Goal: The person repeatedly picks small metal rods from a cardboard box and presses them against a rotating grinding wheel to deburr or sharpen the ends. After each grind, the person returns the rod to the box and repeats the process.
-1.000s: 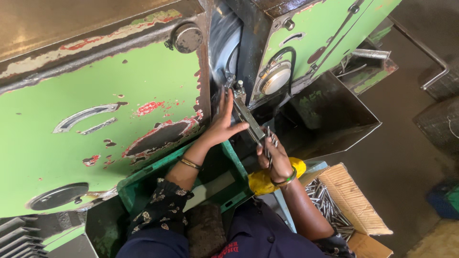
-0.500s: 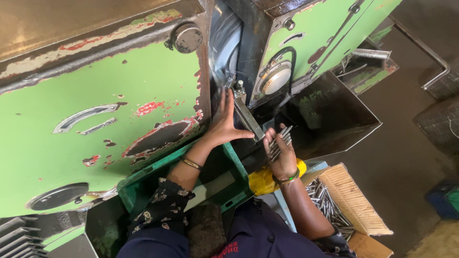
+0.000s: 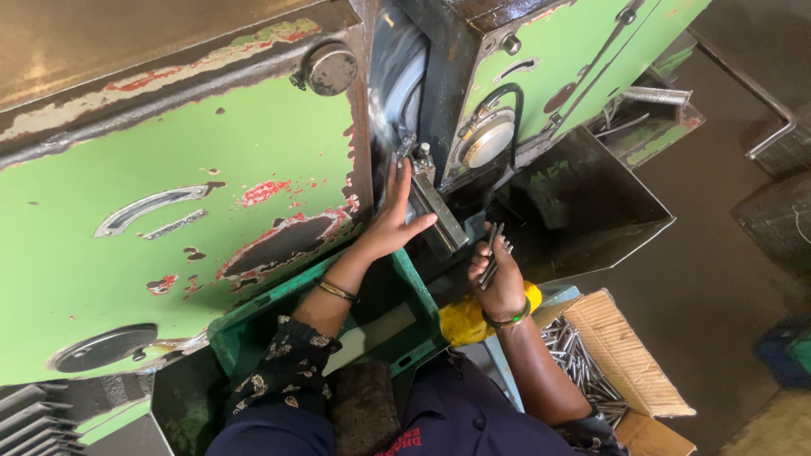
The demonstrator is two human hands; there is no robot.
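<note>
Gripping a small bundle of thin metal rods [image 3: 492, 253], our right hand [image 3: 500, 283] is clenched around their lower ends, so the rods stand nearly upright and fan a little at the top. Our left hand [image 3: 390, 226] is released: palm flat, fingers stretched upward, thumb spread to the right and touching the steel guide rail [image 3: 438, 211] that slants down from the machine's dark slot [image 3: 397, 84].

We hold the bundle just to the right of the rail's lower end, near it but not touching. The rods' long axis runs close to vertical, while the rail runs on a diagonal from upper left to lower right, so the two do not line up. From our right hand the rail lies up and to the left; our left hand is the nearer one to it, already resting against it, whereas only our right hand carries anything.

Around us, the green machine panel [image 3: 169, 211] with chipped paint fills the left side. A yellow cloth [image 3: 465, 321] sits just under our right wrist, a green crate [image 3: 414, 295] lies below our left forearm, and a cardboard box [image 3: 625, 355] with more loose rods [image 3: 583, 363] lies at the lower right, beside our right arm.
</note>
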